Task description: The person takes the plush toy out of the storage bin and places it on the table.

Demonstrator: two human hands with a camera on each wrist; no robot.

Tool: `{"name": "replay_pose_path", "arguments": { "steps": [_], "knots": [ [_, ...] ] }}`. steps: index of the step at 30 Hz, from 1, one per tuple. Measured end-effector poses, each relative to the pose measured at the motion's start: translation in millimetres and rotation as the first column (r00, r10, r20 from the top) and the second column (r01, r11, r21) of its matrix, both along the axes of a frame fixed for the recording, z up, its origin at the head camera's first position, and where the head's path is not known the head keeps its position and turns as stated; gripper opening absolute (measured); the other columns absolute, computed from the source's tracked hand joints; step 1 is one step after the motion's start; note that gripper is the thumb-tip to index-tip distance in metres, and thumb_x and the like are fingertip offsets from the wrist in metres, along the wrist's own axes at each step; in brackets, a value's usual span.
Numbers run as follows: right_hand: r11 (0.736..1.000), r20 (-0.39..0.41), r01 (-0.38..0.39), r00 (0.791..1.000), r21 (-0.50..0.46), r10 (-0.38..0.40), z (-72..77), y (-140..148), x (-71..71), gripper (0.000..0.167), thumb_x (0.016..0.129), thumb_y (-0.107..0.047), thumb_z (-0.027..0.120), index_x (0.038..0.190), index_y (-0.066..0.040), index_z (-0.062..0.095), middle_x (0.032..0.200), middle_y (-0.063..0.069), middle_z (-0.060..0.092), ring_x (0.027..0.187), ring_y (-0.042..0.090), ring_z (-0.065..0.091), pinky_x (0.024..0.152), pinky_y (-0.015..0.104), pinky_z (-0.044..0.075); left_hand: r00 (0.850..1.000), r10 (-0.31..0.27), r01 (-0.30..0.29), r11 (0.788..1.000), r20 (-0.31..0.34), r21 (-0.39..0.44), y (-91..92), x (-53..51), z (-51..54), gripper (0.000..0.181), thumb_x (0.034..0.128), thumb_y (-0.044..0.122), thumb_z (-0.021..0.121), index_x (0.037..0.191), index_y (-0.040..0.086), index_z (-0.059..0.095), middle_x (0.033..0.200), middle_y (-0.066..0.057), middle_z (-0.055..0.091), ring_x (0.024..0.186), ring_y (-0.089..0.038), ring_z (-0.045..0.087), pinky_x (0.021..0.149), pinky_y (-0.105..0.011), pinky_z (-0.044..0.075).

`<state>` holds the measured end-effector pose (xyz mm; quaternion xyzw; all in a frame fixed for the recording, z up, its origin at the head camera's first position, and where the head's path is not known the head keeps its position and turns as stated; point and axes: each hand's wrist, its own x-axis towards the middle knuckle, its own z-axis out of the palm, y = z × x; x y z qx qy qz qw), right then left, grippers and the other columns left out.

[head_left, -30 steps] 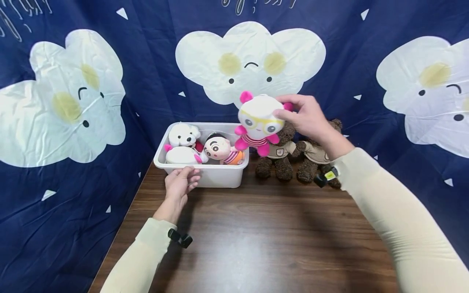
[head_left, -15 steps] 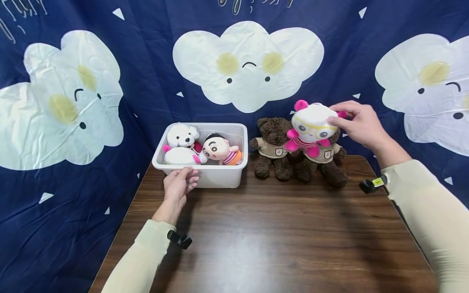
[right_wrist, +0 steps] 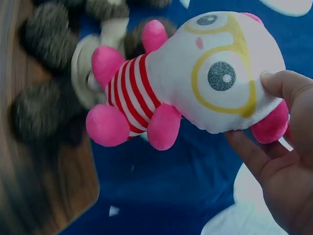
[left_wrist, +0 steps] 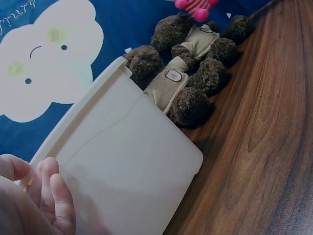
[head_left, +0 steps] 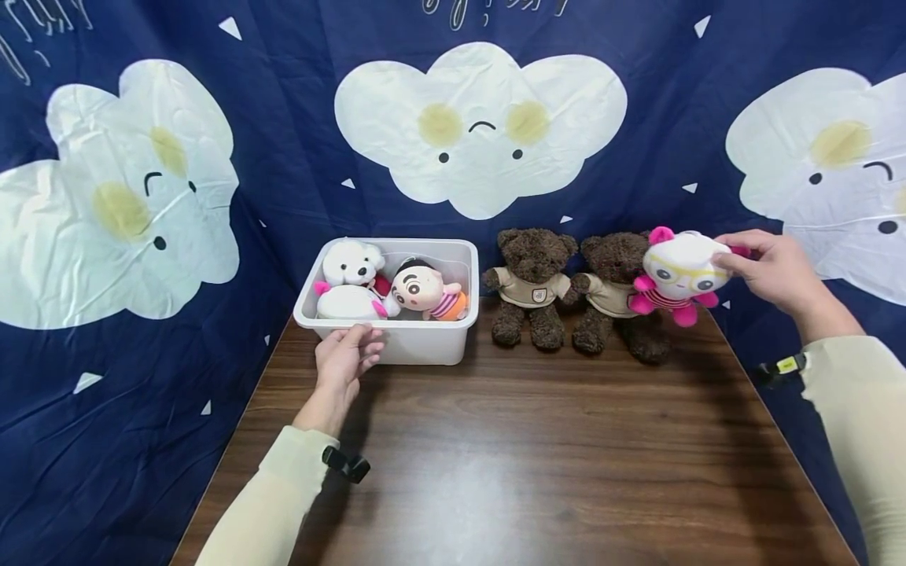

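My right hand (head_left: 775, 271) pinches a pink and white plush panda (head_left: 685, 267) by its head near one ear. The panda has yellow glasses and a red-striped body (right_wrist: 132, 93), and hangs above the table's back right. My left hand (head_left: 343, 362) grips the front rim of a white plastic bin (head_left: 425, 346), with the thumb at the rim and fingers on the outer wall. Inside the bin lie a white plush dog (head_left: 350, 263), a white and pink plush toy (head_left: 348, 302) and a black-haired doll (head_left: 425, 289). The second plush's face is hidden.
Two brown teddy bears in beige shirts sit right of the bin: the near one (head_left: 532, 291) and a second bear (head_left: 609, 299), partly covered by the panda. Behind the brown wooden table (head_left: 495, 440) hangs a blue cloth (head_left: 297, 157) with white clouds.
My right hand has carried the plush panda rightward and somewhat lower, from beside the bin past both teddy bears. The left hand stays on the bin's rim.
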<state>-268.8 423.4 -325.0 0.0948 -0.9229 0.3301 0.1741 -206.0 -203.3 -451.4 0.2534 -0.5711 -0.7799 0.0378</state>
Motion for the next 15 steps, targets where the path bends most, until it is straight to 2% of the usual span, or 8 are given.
{"name": "replay_pose_path", "arguments": {
  "steps": [5,8,12,15],
  "knots": [
    [0.991,0.019,0.033,0.999,0.131,-0.036,-15.1,28,-3.9,0.028,0.091,-0.015,0.078,0.111,0.003,0.073,0.066,-0.012,0.056,0.070,-0.001,0.041,0.056,0.020,0.032,1.000,0.003,-0.003,1.000,-0.002,-0.016,1.4,-0.7,0.5,0.018,0.0951,0.017,0.069,0.104,0.008,0.056,0.083,0.002,0.079,0.063,-0.007,0.071,0.052,-0.017,0.057],
    [0.978,0.066,0.053,0.995,0.200,-0.068,-24.4,39,-6.5,0.031,0.091,-0.018,0.077,0.113,0.002,0.072,0.065,-0.003,0.062,0.067,-0.002,0.041,0.056,0.020,0.033,1.000,0.006,-0.006,1.000,-0.002,-0.023,2.0,-0.4,1.2,0.017,0.0951,0.017,0.069,0.103,0.008,0.056,0.083,0.001,0.079,0.062,-0.007,0.071,0.052,-0.017,0.057],
    [0.963,0.149,0.037,0.986,0.265,-0.079,-37.1,48,-10.3,0.034,0.093,-0.021,0.076,0.117,0.002,0.072,0.087,0.020,0.073,0.070,-0.002,0.046,0.058,0.019,0.037,1.000,0.009,-0.009,1.000,-0.004,-0.020,2.5,0.4,2.5,0.017,0.0953,0.017,0.068,0.103,0.008,0.056,0.080,0.003,0.079,0.061,-0.006,0.071,0.052,-0.017,0.057],
    [0.957,0.210,0.022,0.974,0.288,-0.086,-49.3,54,-12.6,0.036,0.094,-0.022,0.075,0.119,0.004,0.071,0.106,0.033,0.070,0.078,0.011,0.056,0.061,0.022,0.042,1.000,0.007,-0.007,1.000,-0.005,-0.018,3.2,1.1,1.9,0.016,0.0957,0.017,0.068,0.103,0.008,0.056,0.078,0.004,0.078,0.061,-0.006,0.071,0.052,-0.017,0.057]
  ]
}}
